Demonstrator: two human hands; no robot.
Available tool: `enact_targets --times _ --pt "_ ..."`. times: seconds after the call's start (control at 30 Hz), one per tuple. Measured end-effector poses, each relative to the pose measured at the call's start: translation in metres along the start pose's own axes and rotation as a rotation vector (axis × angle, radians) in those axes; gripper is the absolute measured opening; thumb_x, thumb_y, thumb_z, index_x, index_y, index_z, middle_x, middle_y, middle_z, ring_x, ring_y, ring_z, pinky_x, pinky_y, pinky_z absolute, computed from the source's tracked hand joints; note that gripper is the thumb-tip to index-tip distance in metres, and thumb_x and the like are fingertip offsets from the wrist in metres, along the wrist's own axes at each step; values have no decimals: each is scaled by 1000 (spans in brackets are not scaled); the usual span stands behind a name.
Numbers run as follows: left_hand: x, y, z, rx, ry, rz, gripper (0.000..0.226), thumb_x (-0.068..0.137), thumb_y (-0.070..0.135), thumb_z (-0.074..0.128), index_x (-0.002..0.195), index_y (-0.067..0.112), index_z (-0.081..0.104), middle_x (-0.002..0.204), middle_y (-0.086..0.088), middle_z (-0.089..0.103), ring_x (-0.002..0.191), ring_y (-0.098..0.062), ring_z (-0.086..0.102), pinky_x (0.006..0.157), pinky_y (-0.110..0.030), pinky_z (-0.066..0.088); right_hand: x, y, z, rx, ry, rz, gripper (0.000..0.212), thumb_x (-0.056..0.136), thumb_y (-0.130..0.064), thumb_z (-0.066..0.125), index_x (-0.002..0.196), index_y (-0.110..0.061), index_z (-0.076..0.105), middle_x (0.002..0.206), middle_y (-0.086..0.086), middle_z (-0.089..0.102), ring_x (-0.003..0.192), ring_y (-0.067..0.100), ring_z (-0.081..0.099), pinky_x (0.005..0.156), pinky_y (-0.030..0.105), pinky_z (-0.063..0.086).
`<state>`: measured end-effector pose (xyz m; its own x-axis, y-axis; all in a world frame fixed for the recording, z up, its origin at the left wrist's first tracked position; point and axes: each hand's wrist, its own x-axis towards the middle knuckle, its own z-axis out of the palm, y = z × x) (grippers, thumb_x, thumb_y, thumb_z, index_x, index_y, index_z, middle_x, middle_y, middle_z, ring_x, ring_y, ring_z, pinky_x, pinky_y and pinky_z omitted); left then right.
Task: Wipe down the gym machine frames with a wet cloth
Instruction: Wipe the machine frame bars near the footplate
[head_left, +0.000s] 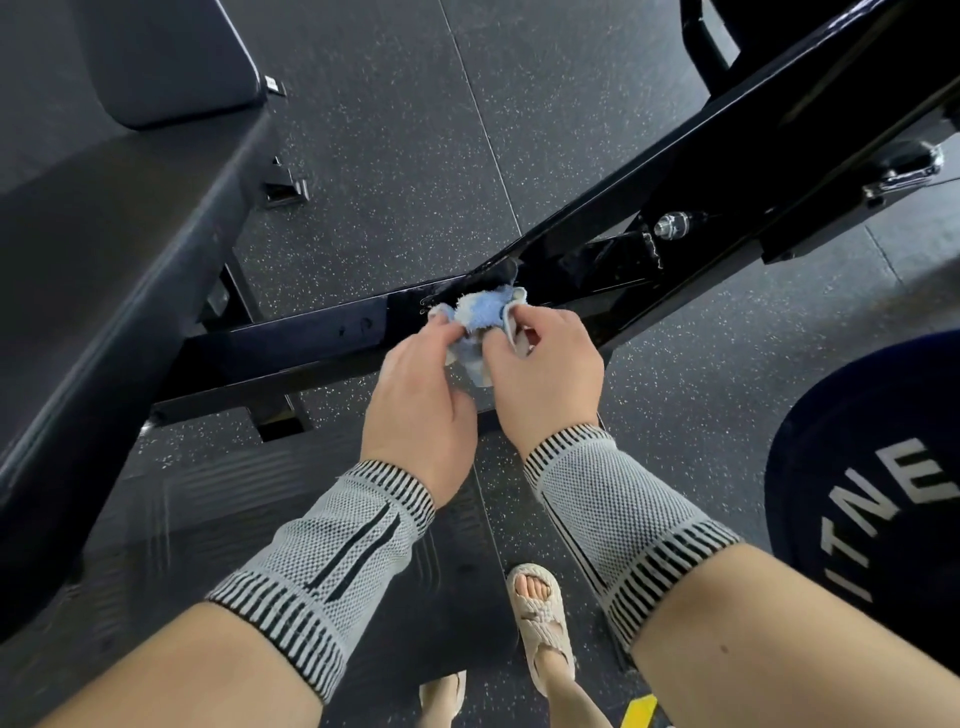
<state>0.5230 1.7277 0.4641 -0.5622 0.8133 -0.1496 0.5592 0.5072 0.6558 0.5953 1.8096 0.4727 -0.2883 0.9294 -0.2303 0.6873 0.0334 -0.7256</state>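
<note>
Over frame joint (524, 270), you pinch cloth (480, 312) w/ both grips: left hand (421, 395), right hand (545, 374); beam runs up-right, right hand nearer.

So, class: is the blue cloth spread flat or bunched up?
Bunched up. The cloth sits crumpled in folds between the left hand and right hand, both pinching it over the black frame.

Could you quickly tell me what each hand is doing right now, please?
Left hand: fingers curled, gripping the blue and white cloth.
Right hand: pinching the same cloth, held over the black frame bar.
</note>
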Motion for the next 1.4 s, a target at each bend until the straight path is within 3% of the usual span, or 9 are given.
enact_targets --times 0.17,0.27,0.4,0.6,0.73,0.83,1.0,1.13,1.4 --pt "-3 -12 -7 33 63 -46 54 87 0 49 137 21 44 136 8 48 130 -8 31 101 -17 24 -2 -12 24 -150 -53 -163 33 91 -22 51 122 -16 62 130 -4 51 113 13 46 97 21 35" --pt "-7 -21 -17 -44 146 -165 37 92 8 49 126 23 49 110 11 51 114 -10 43 85 -19 31 -10 -23 38 -144 -166 -233 29 91 -18 49 115 -15 65 121 -3 56 105 13 50 90 20 38" --pt "-13 -36 -25 -50 127 -212 20 92 14 49 104 30 49 99 4 61 86 -17 57 67 -27 37 -31 -16 38 -77 -258 -162 17 89 -17 50 77 -16 62 98 1 58 78 14 56 63 21 40" --pt "-6 -14 -19 -53 64 1 42 89 5 48 124 29 52 122 14 56 110 -8 49 85 -22 36 -19 -6 21 110 85 97 16 96 -16 48 88 -18 62 92 -9 49 64 1 46 57 11 36" --pt "6 -10 -16 -102 112 -118 32 91 11 49 115 32 52 101 13 58 95 -10 55 82 -30 45 -6 -18 30 -84 -104 -66 22 93 -13 45 99 -17 66 91 2 61 67 9 48 51 14 27" --pt "-9 -23 -13 -127 71 -190 26 91 18 56 108 35 47 87 20 56 82 -4 57 76 -29 46 -31 4 37 88 -206 -22 19 90 -14 50 85 -14 69 76 3 63 61 12 51 53 22 37" --pt "-44 -52 39 -21 -216 -161 24 90 21 61 111 32 60 98 12 61 85 -5 57 79 -20 40 -81 91 44 185 -31 213 15 87 -20 59 77 -17 69 59 -10 57 57 6 49 61 27 42" --pt "-46 -65 101 5 -292 -114 20 91 19 57 107 27 65 100 9 59 86 -8 54 79 -19 39 -87 155 49 233 126 325 32 92 -27 56 64 -11 60 51 -8 45 51 10 38 55 31 36" --pt "-10 -116 223 134 -395 -99 29 96 26 50 122 26 62 112 4 60 95 -14 56 85 -27 45 -30 272 81 300 367 529 34 94 -22 48 78 6 55 61 3 42 55 14 37 51 27 34"
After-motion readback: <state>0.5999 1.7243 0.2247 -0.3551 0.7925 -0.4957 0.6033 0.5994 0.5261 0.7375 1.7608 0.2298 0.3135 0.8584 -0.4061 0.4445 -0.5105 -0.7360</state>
